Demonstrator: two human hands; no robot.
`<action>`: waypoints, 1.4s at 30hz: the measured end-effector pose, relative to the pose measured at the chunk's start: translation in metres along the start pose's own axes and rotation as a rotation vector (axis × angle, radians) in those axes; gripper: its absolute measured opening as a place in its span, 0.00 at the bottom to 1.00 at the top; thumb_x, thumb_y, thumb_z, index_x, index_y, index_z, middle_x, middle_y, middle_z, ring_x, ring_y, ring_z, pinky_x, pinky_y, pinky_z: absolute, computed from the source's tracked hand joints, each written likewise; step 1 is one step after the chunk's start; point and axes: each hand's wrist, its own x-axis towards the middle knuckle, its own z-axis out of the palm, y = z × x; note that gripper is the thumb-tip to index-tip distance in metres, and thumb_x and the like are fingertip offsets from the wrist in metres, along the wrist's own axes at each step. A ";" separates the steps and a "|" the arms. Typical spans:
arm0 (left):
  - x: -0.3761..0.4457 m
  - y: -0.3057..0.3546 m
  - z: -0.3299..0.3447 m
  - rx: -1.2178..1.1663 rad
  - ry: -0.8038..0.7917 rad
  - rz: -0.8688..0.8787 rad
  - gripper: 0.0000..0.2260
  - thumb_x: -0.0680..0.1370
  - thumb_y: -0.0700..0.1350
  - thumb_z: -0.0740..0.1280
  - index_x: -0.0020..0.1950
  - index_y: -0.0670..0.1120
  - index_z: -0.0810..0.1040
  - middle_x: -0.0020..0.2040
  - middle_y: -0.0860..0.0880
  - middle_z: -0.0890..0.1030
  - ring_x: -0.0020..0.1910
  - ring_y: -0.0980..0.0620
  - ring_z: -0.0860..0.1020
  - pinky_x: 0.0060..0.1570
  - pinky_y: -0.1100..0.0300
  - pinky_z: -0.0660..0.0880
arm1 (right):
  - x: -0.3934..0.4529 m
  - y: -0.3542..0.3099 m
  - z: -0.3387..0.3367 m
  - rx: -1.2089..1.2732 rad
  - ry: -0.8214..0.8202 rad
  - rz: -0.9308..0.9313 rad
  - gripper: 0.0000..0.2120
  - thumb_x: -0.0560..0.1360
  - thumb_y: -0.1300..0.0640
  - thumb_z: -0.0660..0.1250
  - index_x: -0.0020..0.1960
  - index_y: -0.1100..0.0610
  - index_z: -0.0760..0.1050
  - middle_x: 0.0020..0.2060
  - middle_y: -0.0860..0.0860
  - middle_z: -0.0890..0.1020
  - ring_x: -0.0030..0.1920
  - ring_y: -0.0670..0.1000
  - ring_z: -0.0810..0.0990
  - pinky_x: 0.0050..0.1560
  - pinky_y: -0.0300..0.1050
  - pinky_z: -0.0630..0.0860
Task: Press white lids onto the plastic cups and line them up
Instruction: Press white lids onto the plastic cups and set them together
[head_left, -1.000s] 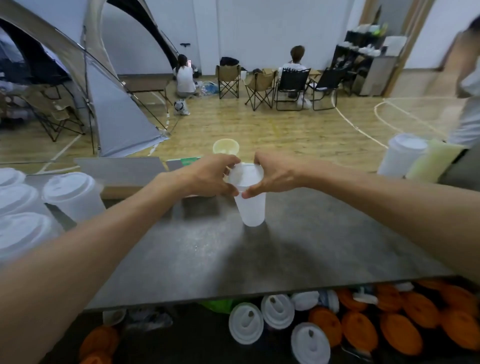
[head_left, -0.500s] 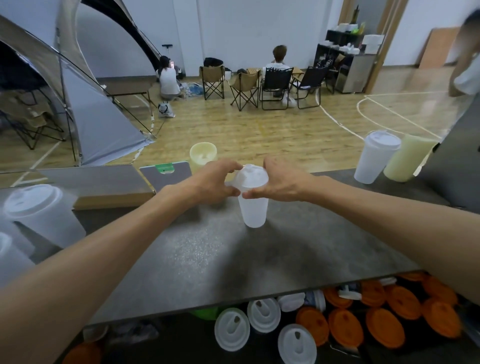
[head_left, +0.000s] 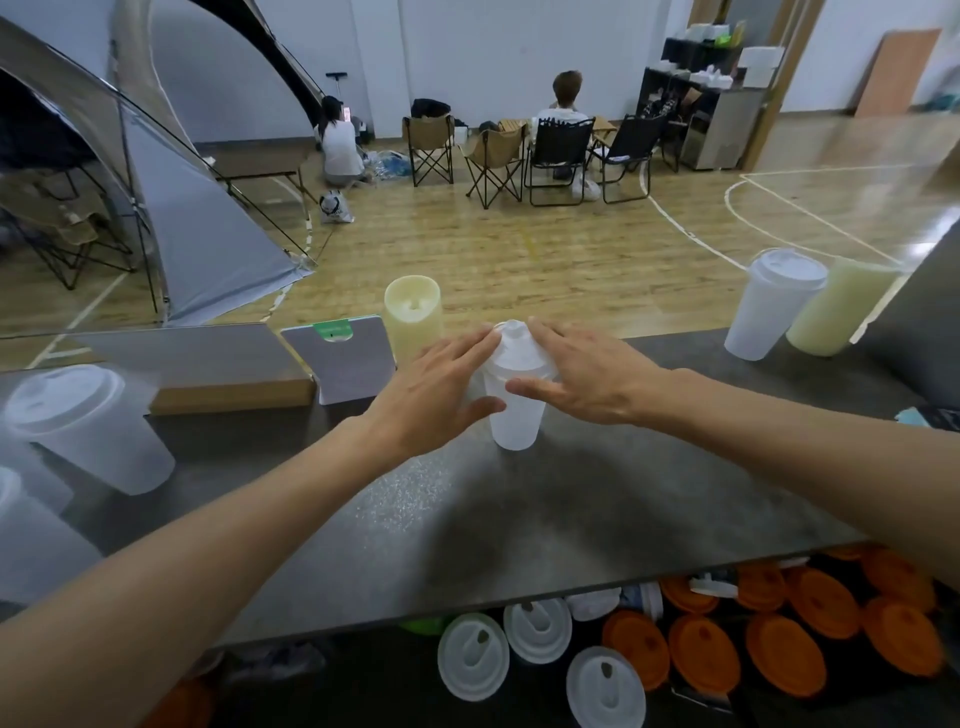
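A lidded cup (head_left: 514, 410) stood upright mid-table (head_left: 597, 509). The left hand (head_left: 441, 387) and right hand (head_left: 582, 374) flanked it with fingers straight and spread, touching the lid (head_left: 517, 353). More lidded cups (head_left: 88, 426) stood far left.

Even indoor light, soft shadows on the table (head_left: 597, 519), wide-angle bending and blur at edges.

A frosted white cup (head_left: 515, 415) with white lid (head_left: 517, 348) stands on a speckled grey table (head_left: 545, 519); orange lids (head_left: 784, 652) lie below.
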 end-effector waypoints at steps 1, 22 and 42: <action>0.000 0.000 0.001 0.009 0.020 0.002 0.36 0.77 0.59 0.66 0.80 0.49 0.57 0.80 0.50 0.60 0.77 0.49 0.60 0.76 0.51 0.57 | 0.001 0.001 0.000 -0.027 0.000 -0.009 0.48 0.70 0.24 0.47 0.79 0.56 0.50 0.77 0.51 0.60 0.74 0.52 0.62 0.71 0.50 0.61; 0.001 0.002 0.013 0.066 0.079 0.012 0.41 0.73 0.57 0.73 0.80 0.48 0.57 0.80 0.51 0.60 0.76 0.51 0.61 0.75 0.55 0.55 | -0.026 0.033 0.011 -0.045 0.109 -0.168 0.36 0.77 0.34 0.50 0.80 0.50 0.47 0.78 0.45 0.51 0.76 0.46 0.56 0.72 0.41 0.54; 0.003 0.037 0.025 -0.454 0.246 -0.234 0.22 0.84 0.56 0.54 0.76 0.48 0.68 0.76 0.51 0.69 0.75 0.55 0.65 0.73 0.52 0.63 | -0.021 0.023 0.002 0.321 0.168 -0.073 0.28 0.82 0.42 0.50 0.78 0.54 0.56 0.77 0.47 0.57 0.75 0.40 0.53 0.72 0.34 0.48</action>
